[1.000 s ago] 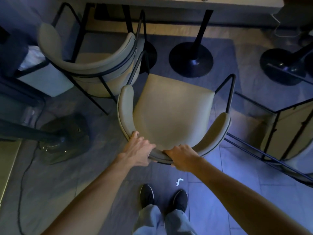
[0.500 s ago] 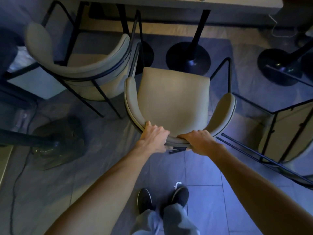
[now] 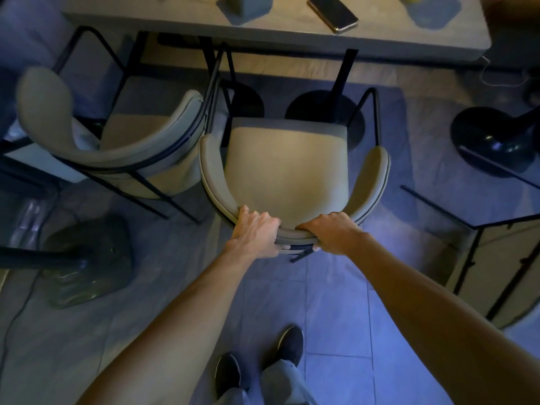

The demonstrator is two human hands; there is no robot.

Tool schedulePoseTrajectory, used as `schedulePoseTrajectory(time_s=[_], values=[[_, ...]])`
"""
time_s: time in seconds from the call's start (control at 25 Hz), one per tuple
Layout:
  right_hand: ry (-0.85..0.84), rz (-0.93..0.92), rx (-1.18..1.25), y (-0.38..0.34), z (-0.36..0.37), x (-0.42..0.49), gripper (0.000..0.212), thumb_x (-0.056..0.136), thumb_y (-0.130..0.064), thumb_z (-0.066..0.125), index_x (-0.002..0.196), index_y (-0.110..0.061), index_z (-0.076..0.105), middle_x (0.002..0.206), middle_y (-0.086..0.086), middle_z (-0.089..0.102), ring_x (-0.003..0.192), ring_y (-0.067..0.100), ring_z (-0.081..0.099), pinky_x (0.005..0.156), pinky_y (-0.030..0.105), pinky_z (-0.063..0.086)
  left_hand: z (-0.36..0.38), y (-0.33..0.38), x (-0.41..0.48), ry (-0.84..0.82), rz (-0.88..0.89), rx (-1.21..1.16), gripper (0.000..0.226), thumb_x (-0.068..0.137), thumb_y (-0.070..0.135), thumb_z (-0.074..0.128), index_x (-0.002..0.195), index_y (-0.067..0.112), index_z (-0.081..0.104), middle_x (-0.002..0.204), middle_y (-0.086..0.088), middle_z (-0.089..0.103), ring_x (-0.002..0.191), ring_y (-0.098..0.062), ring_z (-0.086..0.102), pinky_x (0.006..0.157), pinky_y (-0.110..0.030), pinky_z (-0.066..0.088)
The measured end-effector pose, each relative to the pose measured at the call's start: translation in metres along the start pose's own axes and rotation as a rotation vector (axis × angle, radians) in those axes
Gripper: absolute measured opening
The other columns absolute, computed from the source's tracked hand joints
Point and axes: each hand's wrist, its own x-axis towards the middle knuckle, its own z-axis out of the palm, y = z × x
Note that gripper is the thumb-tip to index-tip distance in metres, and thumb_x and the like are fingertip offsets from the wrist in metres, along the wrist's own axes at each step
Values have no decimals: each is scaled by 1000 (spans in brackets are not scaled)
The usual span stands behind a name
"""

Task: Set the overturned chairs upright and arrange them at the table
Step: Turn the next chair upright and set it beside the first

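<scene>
A beige upholstered chair [image 3: 287,168] with a curved backrest and black metal legs stands upright in front of me, its seat front facing the grey table [image 3: 280,33]. My left hand [image 3: 257,233] and my right hand [image 3: 331,233] both grip the top of its backrest. A second beige chair [image 3: 117,147] stands upright to its left, beside the table. At the right edge a third chair [image 3: 496,258] lies overturned on the floor, its black legs pointing left.
A phone [image 3: 333,13] lies on the table. Black round table bases [image 3: 324,118] stand under the table, and another base [image 3: 493,141] sits at the right. A fan base [image 3: 87,258] with a cable rests on the floor at left. My feet [image 3: 257,361] stand on tiles.
Both hands have pushed the middle chair forward toward the table; its seat front now reaches the table bases. I have stepped closer, and the tabletop has come into view.
</scene>
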Motion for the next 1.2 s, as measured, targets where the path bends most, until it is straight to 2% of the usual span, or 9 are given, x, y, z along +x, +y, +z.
schedulePoseTrajectory(time_s=[0.32, 0.48, 0.6, 0.84, 1.0, 1.12, 1.2], values=[[-3, -24, -7, 35, -18, 46, 57, 84, -34, 72, 134, -43, 47, 119, -2, 67, 107, 24, 64, 93, 40, 51, -17, -23, 53, 1, -20, -13, 46, 72, 72, 60, 87, 29, 63, 77, 5, 66, 83, -22, 64, 85, -43, 34], [-12, -6, 1, 42, -31, 64, 51, 88, -30, 67, 134, -41, 48, 116, -2, 68, 103, 22, 64, 95, 39, 48, -28, -35, 75, -12, -34, -16, 51, 68, 74, 61, 96, 31, 67, 90, 8, 69, 101, -20, 56, 92, -44, 28], [-2, -9, 16, 38, -38, 73, 47, 89, -30, 66, 131, -40, 49, 115, -3, 69, 101, 21, 64, 96, 40, 48, -31, -46, 81, -36, -20, -14, 54, 68, 75, 61, 100, 32, 67, 96, 8, 68, 102, -21, 54, 90, -43, 28], [-10, 103, -3, 28, -35, 69, 46, 86, -31, 69, 128, -40, 52, 116, -5, 67, 108, 20, 62, 99, 39, 39, -29, -45, 78, -53, 18, -14, 50, 71, 72, 61, 98, 29, 65, 97, 4, 66, 103, -23, 54, 87, -44, 28], [103, 278, 67, 6, -28, 56, 35, 87, -22, 63, 122, -28, 57, 119, 1, 65, 115, 26, 55, 102, 41, 32, -29, -18, 58, 34, 24, -1, 47, 86, 54, 62, 121, 23, 54, 115, -3, 62, 113, -28, 53, 94, -45, 33], [237, 271, 204, -5, -24, 27, 49, 81, -26, 70, 126, -15, 55, 130, 6, 59, 126, 27, 47, 109, 37, 30, -39, 25, 41, 88, 50, -38, 47, 87, 43, 63, 123, 17, 48, 121, -5, 57, 115, -28, 52, 96, -42, 37], [298, 301, 355, 2, -26, -10, 55, 79, -22, 74, 128, -9, 52, 135, 8, 53, 130, 29, 43, 109, 38, 35, -53, 54, 31, 129, 69, -52, 49, 87, 42, 63, 125, 17, 47, 121, -6, 55, 115, -27, 51, 95, -41, 38]])
